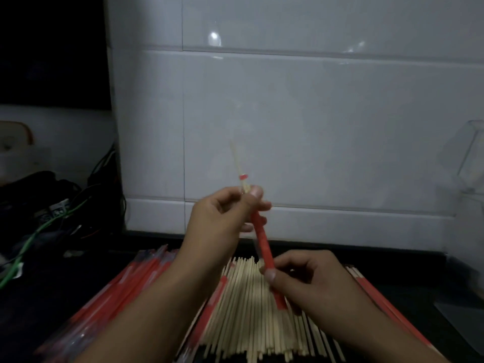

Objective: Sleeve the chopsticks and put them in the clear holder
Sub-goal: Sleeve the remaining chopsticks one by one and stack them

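I hold a pair of pale chopsticks (237,163) up in front of the tiled wall, partly inside a red sleeve (263,244). My left hand (222,216) pinches the chopsticks at the sleeve's upper end, thumb on top. Lower down, my right hand (303,276) pinches the sleeve's lower part between thumb and fingers. The chopstick tips stick out above my left hand, blurred, with a small red band round them. A clear holder (468,163) stands at the far right against the wall.
A heap of bare chopsticks (248,310) lies on the dark counter below my hands. Red sleeves (125,284) are stacked to its left, and more red ones (379,292) lie at the right. Tangled cables (52,213) fill the left side.
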Tool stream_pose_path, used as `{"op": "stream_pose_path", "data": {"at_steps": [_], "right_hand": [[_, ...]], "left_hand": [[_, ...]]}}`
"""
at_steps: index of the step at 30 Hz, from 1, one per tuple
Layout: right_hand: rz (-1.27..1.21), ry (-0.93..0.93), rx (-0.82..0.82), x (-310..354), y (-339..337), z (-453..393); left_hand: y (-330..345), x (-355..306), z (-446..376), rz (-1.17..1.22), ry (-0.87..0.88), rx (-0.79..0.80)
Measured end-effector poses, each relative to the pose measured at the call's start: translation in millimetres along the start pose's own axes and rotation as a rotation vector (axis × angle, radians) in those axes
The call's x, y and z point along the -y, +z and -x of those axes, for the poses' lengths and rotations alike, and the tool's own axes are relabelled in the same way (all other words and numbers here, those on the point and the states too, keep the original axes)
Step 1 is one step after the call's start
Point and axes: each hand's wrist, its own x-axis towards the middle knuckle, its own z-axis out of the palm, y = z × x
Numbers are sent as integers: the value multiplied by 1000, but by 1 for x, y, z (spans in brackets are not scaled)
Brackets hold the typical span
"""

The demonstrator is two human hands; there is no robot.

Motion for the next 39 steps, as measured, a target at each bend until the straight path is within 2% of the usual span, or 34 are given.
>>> {"op": "stream_pose_path", "data": {"at_steps": [5,9,18,24,33,39], "right_hand": [[6,30,90,3,4,3],[22,49,104,3,6,4],[-100,57,-21,4,2,1],[-119,49,-52,3,-1,2],[-148,75,-20,4,2,3],[-85,59,86,4,2,4]], "left_hand": [[-30,-14,-15,170,29,-166],[-37,-11,-17,99,103,-230],[-21,0,-11,-108,128,-134],[-13,3,-8,-83,80,-23],[-16,2,-8,-60,116,-124],[-18,3,-11,-21,136,-266]]}}
